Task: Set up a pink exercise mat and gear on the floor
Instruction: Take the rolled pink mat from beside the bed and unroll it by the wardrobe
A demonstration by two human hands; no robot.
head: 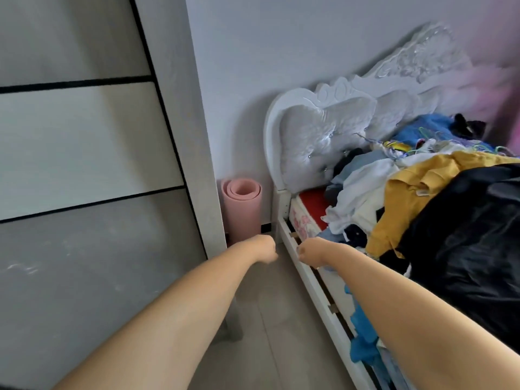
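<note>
A pink exercise mat (242, 206), rolled up, stands on end in the corner between the wardrobe and the bed's headboard. Both my arms stretch forward toward it. My left hand (266, 248) is curled into a loose fist just below and in front of the roll, apart from it. My right hand (308, 253) is also curled, held over the bed's side rail to the right of the mat. Neither hand holds anything. No other exercise gear is in sight.
A tall grey wardrobe (92, 164) with sliding doors fills the left. A white bed (306, 274) with a tufted headboard (323, 133) stands on the right, heaped with clothes (422, 198). A narrow strip of tiled floor (270, 319) runs between them.
</note>
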